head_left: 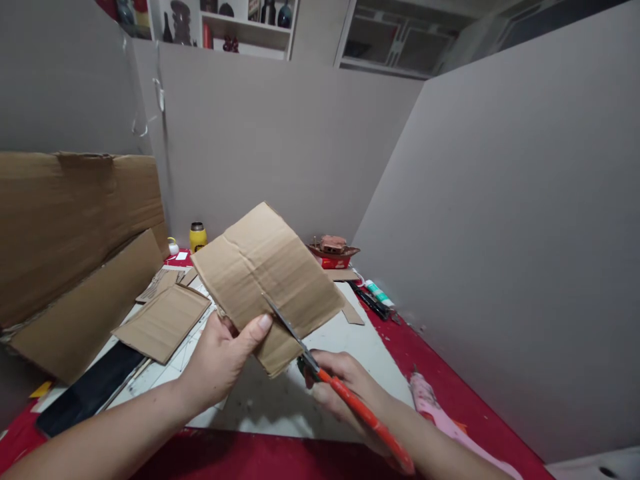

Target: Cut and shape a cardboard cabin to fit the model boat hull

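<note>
In the head view, the likeliest trouble I can see is a nicked thumb. The brown rectangular sheet of corrugated cardboard (280,260) is held up in front of the person, above the white flat board (360,350) on the red-covered counter (420,360). Across its face lies one blade of the metal scissors with orange-red handles (324,375), and the left thumb presses just beside that blade. A slip of the sheet or a stray turn of the wrist could bring the two together. The other blade is hidden from me, presumably underneath, where the unseen left fingers might be at risk too. The sheet, supported mainly along its near left side, could also tilt or fold at its crease, and I'd judge that would send a cut crooked.

As for the grip, the left hand (230,353) has the cardboard pinched firmly, thumb on top and fingers curled behind, with hardly a gap beyond the sheet's thickness. The right hand (347,387) is wrapped around the scissors' handles, fingers curled in; how widely the blades are parted, I can't tell.
</note>
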The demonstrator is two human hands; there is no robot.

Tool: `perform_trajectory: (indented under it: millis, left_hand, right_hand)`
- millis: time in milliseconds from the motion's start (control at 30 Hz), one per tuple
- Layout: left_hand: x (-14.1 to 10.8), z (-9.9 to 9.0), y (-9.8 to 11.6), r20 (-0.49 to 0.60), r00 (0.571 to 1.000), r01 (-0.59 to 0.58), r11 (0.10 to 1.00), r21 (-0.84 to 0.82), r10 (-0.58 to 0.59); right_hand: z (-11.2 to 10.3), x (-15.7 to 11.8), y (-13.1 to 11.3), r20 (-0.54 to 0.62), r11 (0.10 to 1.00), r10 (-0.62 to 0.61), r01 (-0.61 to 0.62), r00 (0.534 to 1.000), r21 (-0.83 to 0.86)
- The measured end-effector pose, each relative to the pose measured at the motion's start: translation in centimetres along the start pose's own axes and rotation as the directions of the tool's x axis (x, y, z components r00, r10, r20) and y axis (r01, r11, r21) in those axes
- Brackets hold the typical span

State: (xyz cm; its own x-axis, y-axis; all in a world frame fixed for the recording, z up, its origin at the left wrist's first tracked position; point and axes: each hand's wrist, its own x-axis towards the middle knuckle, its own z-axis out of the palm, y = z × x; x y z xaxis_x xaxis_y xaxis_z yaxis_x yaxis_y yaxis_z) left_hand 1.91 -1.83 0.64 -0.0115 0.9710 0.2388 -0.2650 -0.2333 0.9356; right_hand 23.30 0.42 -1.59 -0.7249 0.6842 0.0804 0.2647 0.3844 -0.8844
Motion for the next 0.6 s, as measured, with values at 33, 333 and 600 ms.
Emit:
perform_trajectory:
  millis: [33,333,600]
  left_hand:
    - [0.0,0.0,0.0,-0.003,1.000,0.000,1.000,0.007,0.000]
    - [0.3,-0.2,0.8,-0.007,0.999,0.032,0.999,-0.024,-0.032]
    - [1.0,-1.3,1.1,-0.045,0.998,-0.036,0.999,0.007,0.036]
  right_hand:
    - [0.0,0.0,0.0,-0.007,1.000,0.001,-0.001,1.000,0.015]
    - [0.2,0.3,0.5,-0.038,0.984,0.052,-0.045,0.998,0.172]
    - [0.6,0.4,-0.2,-0.017,0.997,0.013,-0.011,1.000,0.075]
